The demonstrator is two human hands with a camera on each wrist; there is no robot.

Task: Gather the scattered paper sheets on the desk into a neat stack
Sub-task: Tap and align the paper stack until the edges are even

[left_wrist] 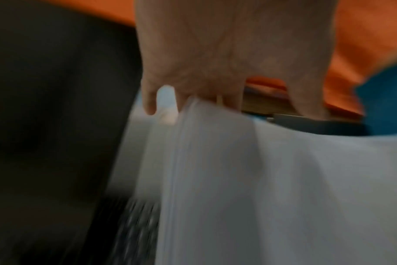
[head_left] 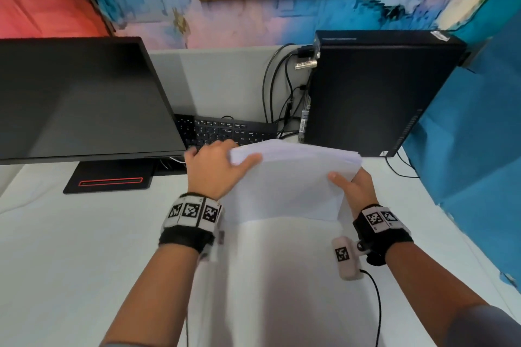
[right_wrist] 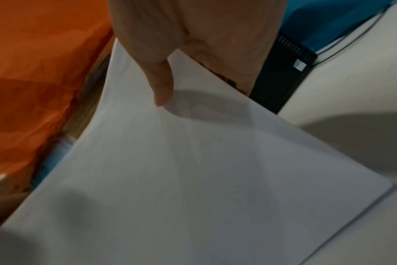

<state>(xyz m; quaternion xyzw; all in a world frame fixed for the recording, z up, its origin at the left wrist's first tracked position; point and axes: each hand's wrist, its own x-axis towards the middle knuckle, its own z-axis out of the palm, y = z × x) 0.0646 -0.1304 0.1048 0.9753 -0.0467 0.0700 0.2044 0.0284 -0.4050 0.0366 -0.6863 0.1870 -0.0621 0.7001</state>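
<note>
A sheaf of white paper sheets (head_left: 284, 180) stands on its lower edge on the white desk (head_left: 70, 248), tilted away from me. My left hand (head_left: 217, 169) grips its upper left corner, thumb on the near face and fingers behind. My right hand (head_left: 352, 186) grips the right edge, thumb laid on the near face. The left wrist view shows the sheaf's (left_wrist: 261, 179) layered edge under my left hand (left_wrist: 204, 75), blurred. The right wrist view shows my right hand (right_wrist: 170, 62), its thumb pressing the top sheet (right_wrist: 193, 170).
A black monitor (head_left: 79, 98) on a stand is at the left, a black keyboard (head_left: 225, 129) behind the papers, a black computer tower (head_left: 375, 93) with cables at the right. Blue cloth (head_left: 473, 149) borders the desk's right side.
</note>
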